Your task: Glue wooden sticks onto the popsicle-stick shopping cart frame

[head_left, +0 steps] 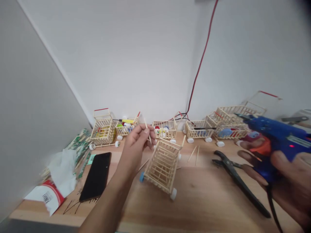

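Note:
Pinched between the thumb and fingers of my left hand [139, 140] is a short thin wooden stick [146, 125], held nearly upright. My right hand [289, 181] grips a blue glue gun [274, 129] by its handle, fingers at the orange trigger; its nozzle points left and a small red light shows on the body. Just below and right of my left hand stands a small cart of wooden sticks [161, 165], with white wheels and a blue one. Two loose sticks [197, 155] lie to the right of this cart.
Several finished stick carts [104, 131] line the wall, some holding bottle caps. Black-handled pliers [240, 184] lie at right. On the left are a phone [96, 176], crumpled tissue [64, 171] and paper-wrapped sticks [82, 145]. A red cable [200, 64] runs down the wall.

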Motion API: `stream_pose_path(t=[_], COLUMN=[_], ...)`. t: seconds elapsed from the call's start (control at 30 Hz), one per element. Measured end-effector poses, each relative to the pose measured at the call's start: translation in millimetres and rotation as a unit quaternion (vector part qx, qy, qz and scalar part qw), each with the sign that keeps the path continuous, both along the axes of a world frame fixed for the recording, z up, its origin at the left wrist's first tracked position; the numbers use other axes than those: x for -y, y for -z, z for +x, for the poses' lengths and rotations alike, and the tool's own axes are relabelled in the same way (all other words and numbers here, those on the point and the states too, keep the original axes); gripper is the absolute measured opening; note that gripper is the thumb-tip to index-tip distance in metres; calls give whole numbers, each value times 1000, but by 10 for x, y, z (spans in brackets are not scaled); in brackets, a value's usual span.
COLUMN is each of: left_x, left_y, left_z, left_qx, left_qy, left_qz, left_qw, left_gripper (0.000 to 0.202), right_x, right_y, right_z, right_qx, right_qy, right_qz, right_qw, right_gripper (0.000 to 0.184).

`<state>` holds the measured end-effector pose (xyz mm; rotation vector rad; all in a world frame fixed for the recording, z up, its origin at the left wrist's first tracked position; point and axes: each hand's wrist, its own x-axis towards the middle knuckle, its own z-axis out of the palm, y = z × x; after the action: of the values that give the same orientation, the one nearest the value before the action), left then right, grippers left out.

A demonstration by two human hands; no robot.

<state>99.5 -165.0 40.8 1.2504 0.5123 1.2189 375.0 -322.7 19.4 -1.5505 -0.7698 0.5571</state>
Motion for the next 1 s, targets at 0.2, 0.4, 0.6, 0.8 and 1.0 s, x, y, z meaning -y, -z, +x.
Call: stream_pose_path(t=[0.2,0.4,0.6,0.8,1.0], left_x=[-420,-468,-426,-402,-389], left_y=[129,269,342,443,481], left_z=[123,158,216,219,197], left_qx=[14,-24,-68,-79,-73], left_qy=[-24,-21,-32,-46,-41], left_qz=[-20,-52,-51,-38,-35], left_qw=[999,998,996,995,996], left_gripper=[1,9,23,26,26], right_x=[-498,-828,-881,-903,-946], right_y=[-318,-279,-288,-329,-294], right_z=[-263,-237,-390,-430,-442], right_qx=[-74,-33,74,109,133], right_qy=[-115,-184,-184,-188,-193], right_qz=[80,-7,-55,-76,-78], right_qw=[987,982,979,973,969], right_gripper=[35,41,36,49,52])
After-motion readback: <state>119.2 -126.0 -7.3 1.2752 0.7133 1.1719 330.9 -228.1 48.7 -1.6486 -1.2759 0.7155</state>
